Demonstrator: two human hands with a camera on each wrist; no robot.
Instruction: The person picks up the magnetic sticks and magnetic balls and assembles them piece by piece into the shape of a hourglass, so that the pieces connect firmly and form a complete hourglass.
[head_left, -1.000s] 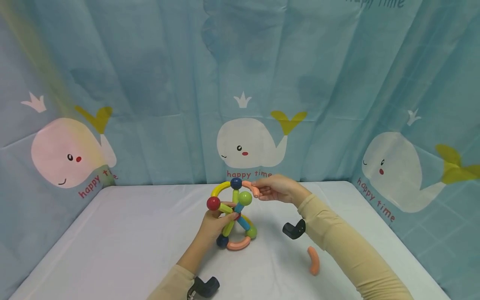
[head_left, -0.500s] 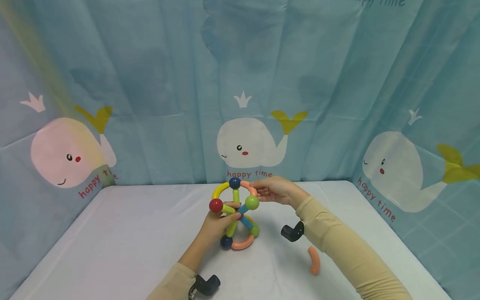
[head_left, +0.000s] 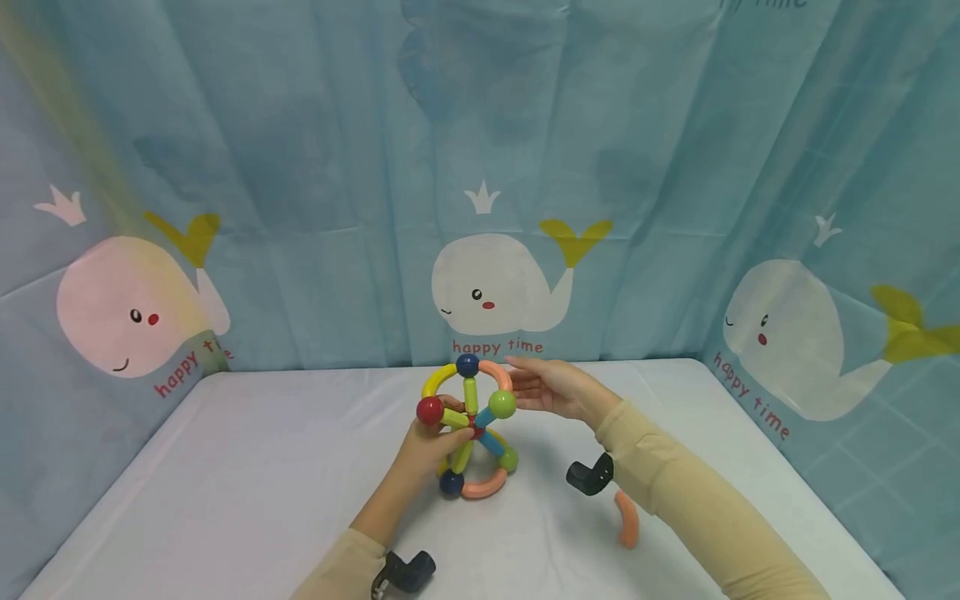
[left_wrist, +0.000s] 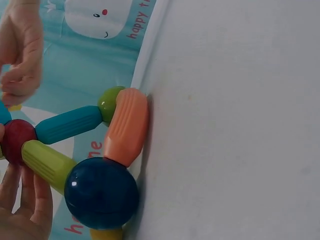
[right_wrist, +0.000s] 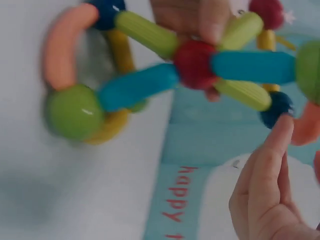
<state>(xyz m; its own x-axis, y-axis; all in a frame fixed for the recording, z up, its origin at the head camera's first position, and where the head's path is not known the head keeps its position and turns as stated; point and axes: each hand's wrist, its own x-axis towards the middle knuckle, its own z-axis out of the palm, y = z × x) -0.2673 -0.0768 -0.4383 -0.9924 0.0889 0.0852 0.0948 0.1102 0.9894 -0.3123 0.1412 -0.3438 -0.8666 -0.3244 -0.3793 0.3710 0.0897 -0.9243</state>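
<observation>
A magnetic stick-and-ball model (head_left: 477, 429) stands in the middle of the table, with a ring above and a ring below a red centre ball (right_wrist: 195, 64). Lime and blue sticks join there. My left hand (head_left: 423, 457) grips the model at this centre, thumb in front. To the right of the upper ring, my right hand (head_left: 558, 388) has its fingers loosely extended close to an orange-pink curved stick (head_left: 496, 374). That stick bridges the dark blue top ball (head_left: 467, 365) and a green ball (head_left: 502, 404). Whether a fingertip touches the model I cannot tell.
A loose orange-pink curved stick (head_left: 627, 521) lies on the white table (head_left: 247, 475), below the right forearm. Black camera mounts (head_left: 591, 475) stick out from both wrists. A blue whale-print curtain (head_left: 330, 208) rises along the table's back and sides.
The right hand brought the curved stick's free end onto the green ball, closing the upper ring, then loosened its fingers from it. The left hand turned the model slightly and kept its grip.
</observation>
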